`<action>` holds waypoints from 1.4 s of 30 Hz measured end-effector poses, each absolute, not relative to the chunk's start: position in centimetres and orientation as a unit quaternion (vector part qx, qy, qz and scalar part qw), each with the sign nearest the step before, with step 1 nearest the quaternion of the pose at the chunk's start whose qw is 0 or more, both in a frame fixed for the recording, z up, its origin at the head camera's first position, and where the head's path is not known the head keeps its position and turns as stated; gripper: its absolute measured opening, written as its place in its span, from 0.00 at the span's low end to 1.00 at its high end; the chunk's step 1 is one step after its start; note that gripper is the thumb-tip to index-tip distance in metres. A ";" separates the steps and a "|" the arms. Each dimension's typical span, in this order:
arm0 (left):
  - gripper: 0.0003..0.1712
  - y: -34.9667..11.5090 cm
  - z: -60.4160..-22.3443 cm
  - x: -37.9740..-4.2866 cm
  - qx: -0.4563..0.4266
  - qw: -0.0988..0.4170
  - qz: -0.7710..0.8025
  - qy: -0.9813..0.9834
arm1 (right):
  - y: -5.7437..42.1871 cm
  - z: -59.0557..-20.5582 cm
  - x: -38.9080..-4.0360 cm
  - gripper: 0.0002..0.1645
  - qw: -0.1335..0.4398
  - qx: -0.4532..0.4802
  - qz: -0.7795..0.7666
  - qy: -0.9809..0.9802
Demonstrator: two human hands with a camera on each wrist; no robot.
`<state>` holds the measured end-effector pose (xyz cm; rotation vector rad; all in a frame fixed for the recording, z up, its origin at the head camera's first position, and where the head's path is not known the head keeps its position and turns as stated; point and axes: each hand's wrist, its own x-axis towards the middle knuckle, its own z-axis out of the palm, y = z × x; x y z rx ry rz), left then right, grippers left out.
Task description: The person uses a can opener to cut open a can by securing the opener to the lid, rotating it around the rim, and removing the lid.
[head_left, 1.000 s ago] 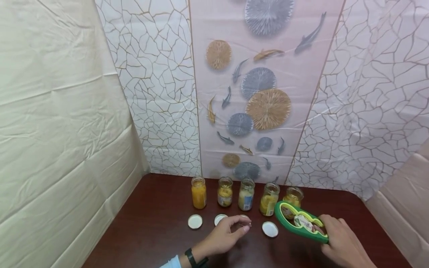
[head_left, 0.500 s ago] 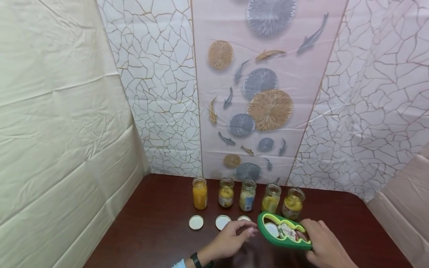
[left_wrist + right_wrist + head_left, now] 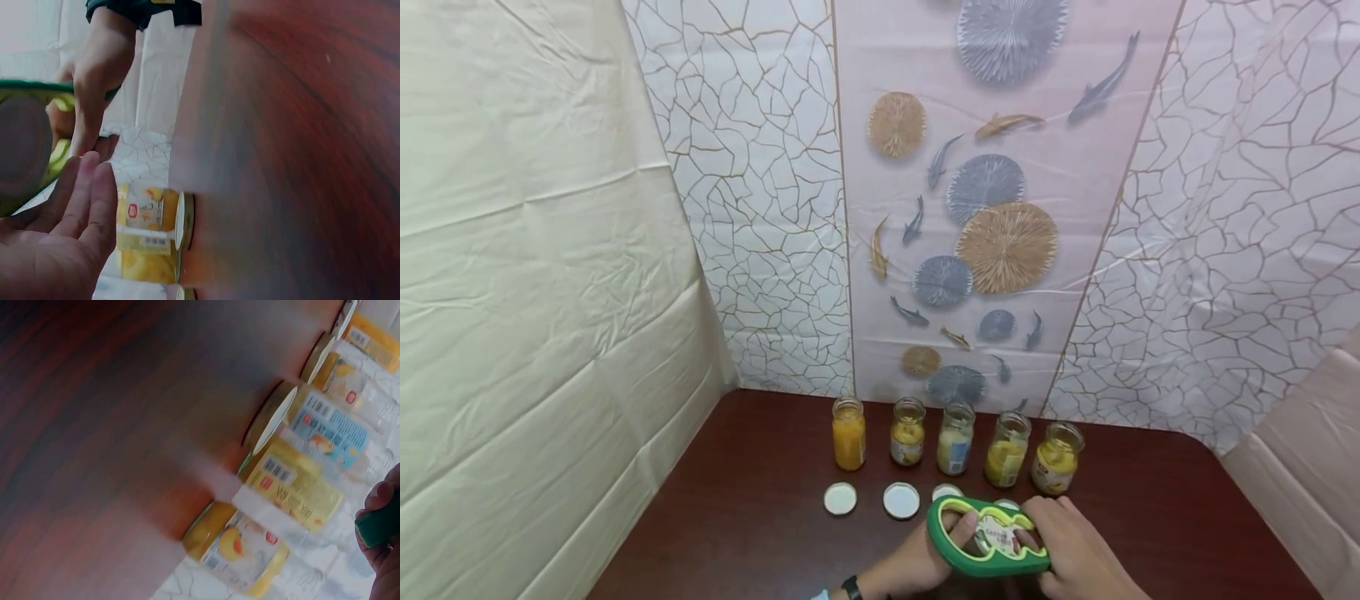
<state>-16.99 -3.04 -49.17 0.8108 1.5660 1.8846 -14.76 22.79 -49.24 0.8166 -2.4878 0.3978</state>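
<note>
My right hand grips one end of a green jar opener with a yellow-green scalloped inner edge. A jar lid with printing on top sits inside its opening; in the left wrist view the lid's greyish underside faces me. My left hand is under the opener's left end, its thumb showing through the opening in the head view. Its fingers are extended near the opener and hold nothing visible. The right wrist view catches only the opener's green end in the right hand.
Several open glass jars line the back of the table, from the tall orange one to the rightmost jar of yellow fruit. Lids lie in front: two at left, others partly behind the opener. A patterned cloth hangs behind.
My right hand has brought the jar opener with the lid leftward and nearer, away from the rightmost jar. My left hand has moved slightly right and down, under the opener.
</note>
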 end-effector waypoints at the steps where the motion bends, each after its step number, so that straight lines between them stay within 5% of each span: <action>1: 0.39 -2.9 -49.1 -16.9 0.294 0.288 0.712 0.569 | 22.6 -49.3 -14.8 0.36 0.249 0.301 0.149 -0.908; 9: 0.41 -2.0 -48.7 -16.0 0.241 0.356 0.787 0.442 | 21.9 -49.8 -14.7 0.39 0.241 0.290 0.176 -0.909; 29: 0.47 -2.1 -48.7 -15.9 0.273 0.369 0.780 0.424 | 21.8 -50.7 -14.6 0.37 0.272 0.290 0.177 -0.900; 42: 0.28 -4.0 -49.9 -16.7 0.297 0.344 0.786 0.420 | 24.2 -49.6 -14.1 0.29 0.299 0.216 0.140 -0.919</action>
